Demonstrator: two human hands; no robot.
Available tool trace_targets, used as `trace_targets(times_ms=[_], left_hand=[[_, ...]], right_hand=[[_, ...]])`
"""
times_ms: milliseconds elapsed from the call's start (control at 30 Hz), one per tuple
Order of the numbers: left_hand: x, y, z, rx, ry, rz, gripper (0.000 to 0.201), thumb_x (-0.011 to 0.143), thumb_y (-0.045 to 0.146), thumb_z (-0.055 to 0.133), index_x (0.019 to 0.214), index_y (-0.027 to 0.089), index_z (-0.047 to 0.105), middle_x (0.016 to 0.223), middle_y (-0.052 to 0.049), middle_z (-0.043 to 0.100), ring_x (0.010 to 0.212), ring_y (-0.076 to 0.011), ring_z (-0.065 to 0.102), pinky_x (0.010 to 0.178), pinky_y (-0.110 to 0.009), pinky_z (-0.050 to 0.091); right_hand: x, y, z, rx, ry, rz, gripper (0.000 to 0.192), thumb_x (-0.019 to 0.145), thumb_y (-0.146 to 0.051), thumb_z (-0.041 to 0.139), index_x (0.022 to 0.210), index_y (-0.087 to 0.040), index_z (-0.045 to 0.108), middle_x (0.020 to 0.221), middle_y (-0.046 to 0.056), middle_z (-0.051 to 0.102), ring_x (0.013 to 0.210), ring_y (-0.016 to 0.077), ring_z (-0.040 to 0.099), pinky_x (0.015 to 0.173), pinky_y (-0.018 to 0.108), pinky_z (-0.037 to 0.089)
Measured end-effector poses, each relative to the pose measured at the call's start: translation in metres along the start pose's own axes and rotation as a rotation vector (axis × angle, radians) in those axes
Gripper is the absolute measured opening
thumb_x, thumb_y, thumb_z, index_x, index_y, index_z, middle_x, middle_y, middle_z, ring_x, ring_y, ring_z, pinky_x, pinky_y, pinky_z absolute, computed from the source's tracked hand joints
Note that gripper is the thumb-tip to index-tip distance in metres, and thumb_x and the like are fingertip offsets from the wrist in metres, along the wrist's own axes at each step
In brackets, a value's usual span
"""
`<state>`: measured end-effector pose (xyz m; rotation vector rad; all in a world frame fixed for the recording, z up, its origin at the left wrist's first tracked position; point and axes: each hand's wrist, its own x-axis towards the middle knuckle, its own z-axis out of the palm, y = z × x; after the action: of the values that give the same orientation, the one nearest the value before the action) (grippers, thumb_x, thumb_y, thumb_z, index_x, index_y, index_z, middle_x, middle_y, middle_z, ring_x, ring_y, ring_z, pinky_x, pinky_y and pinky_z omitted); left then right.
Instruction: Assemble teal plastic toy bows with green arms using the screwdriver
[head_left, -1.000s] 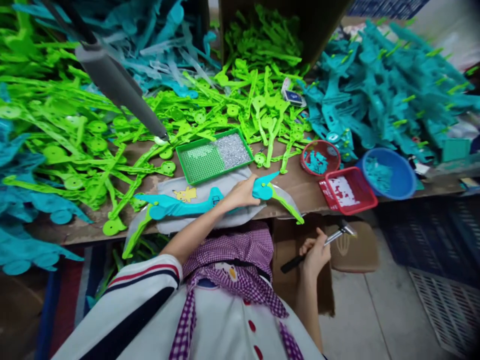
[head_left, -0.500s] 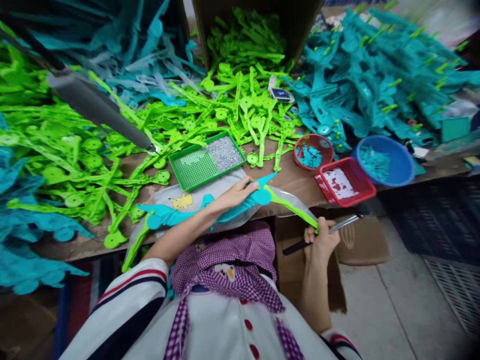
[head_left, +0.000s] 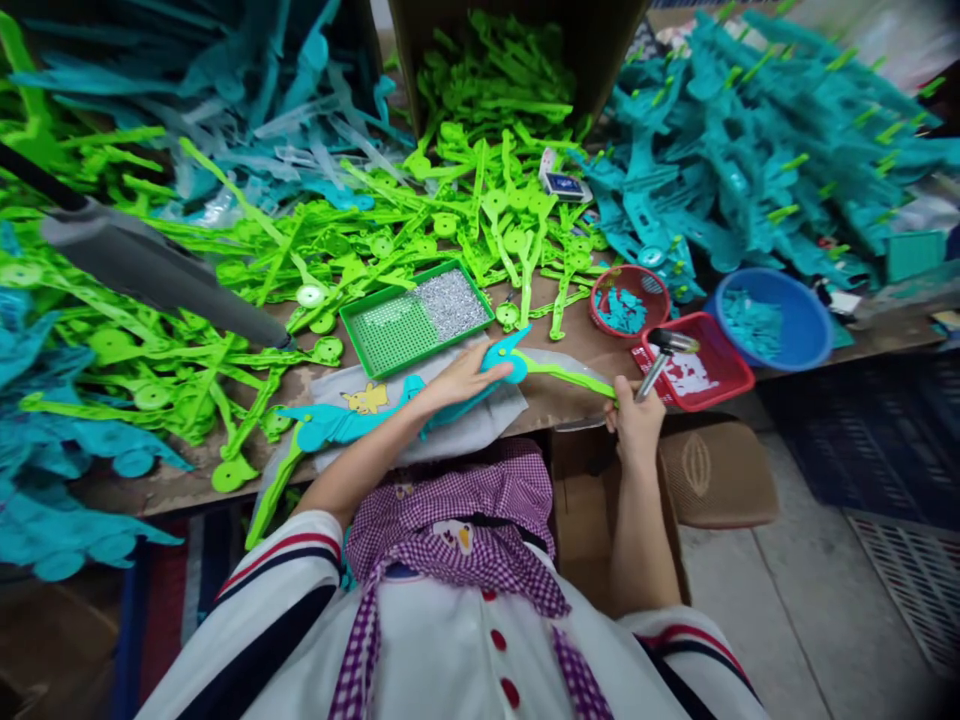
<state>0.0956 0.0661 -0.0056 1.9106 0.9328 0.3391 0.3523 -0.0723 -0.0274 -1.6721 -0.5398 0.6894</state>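
Note:
A long teal plastic part lies across the near edge of the bench, over a grey cloth with a yellow cartoon figure. My left hand grips its right portion from above, thumb near the round joint. From that joint a light-green plastic arm with a clear strip extends right. Its far end is pinched by my right hand, which also holds a hammer, head up. Another green arm hangs off the teal part's left end, past the bench edge.
A green tray of small metal pieces sits beyond the cloth. To the right are a red round basket, a red square basket and a blue bowl. A grey power screwdriver hangs at left. Green and teal parts are heaped behind.
The hammer has swung from lying sideways to head up as my right hand turned. The green arm's right end has risen and moved left, and the teal part's right end has shifted left.

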Motion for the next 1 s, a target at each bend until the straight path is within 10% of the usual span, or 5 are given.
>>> trace_targets(times_ms=[167, 367, 567, 800, 1000], left_hand=[[-0.052, -0.016, -0.019, 0.317, 0.052, 0.008, 0.088, 0.083, 0.05, 0.073, 0.156, 0.024, 0.03, 0.146, -0.016, 0.039, 0.134, -0.0365, 0.04, 0.112, -0.053, 0.037], [-0.105, -0.048, -0.027, 0.479, 0.092, -0.032, 0.078, 0.082, 0.046, 0.076, 0.15, 0.026, 0.044, 0.142, -0.014, 0.043, 0.128, -0.0352, 0.044, 0.109, -0.051, 0.04], [-0.105, -0.056, -0.016, 0.637, 0.065, -0.032, 0.053, 0.087, 0.047, 0.069, 0.136, 0.031, 0.061, 0.135, -0.009, 0.059, 0.14, -0.0372, 0.036, 0.114, -0.06, 0.024], [-0.1, -0.05, -0.006, 0.702, 0.088, 0.024, 0.064, 0.09, 0.041, 0.063, 0.151, 0.032, 0.045, 0.13, -0.01, 0.065, 0.127, -0.0323, 0.052, 0.113, -0.059, 0.02], [-0.103, -0.055, -0.006, 0.729, 0.131, 0.087, 0.059, 0.092, 0.045, 0.06, 0.149, 0.035, 0.049, 0.117, -0.009, 0.067, 0.115, -0.0297, 0.056, 0.111, -0.058, 0.022]], right_hand=[[0.014, 0.011, -0.007, -0.449, -0.158, -0.059, 0.051, 0.081, -0.071, 0.058, 0.085, -0.02, 0.06, 0.05, -0.003, 0.058, 0.037, 0.0121, 0.045, 0.041, 0.025, 0.035], [0.009, -0.003, -0.008, -0.921, 0.043, -0.347, 0.051, 0.093, -0.06, 0.045, 0.113, -0.017, 0.063, 0.08, 0.011, 0.069, 0.065, 0.0243, 0.061, 0.066, 0.035, 0.041], [-0.009, -0.045, 0.036, -0.568, 0.171, -0.418, 0.055, 0.093, -0.069, 0.039, 0.095, -0.019, 0.06, 0.072, 0.003, 0.056, 0.066, 0.019, 0.055, 0.065, 0.033, 0.042], [-0.021, -0.09, 0.134, 0.152, -0.298, -0.372, 0.043, 0.101, -0.061, 0.027, 0.116, -0.028, 0.051, 0.067, -0.003, 0.048, 0.046, 0.0085, 0.045, 0.043, 0.022, 0.037], [-0.047, -0.04, 0.11, 0.267, -0.623, 0.048, 0.045, 0.089, -0.069, 0.052, 0.092, -0.024, 0.055, 0.054, -0.009, 0.042, 0.034, 0.0065, 0.034, 0.033, 0.022, 0.029]])
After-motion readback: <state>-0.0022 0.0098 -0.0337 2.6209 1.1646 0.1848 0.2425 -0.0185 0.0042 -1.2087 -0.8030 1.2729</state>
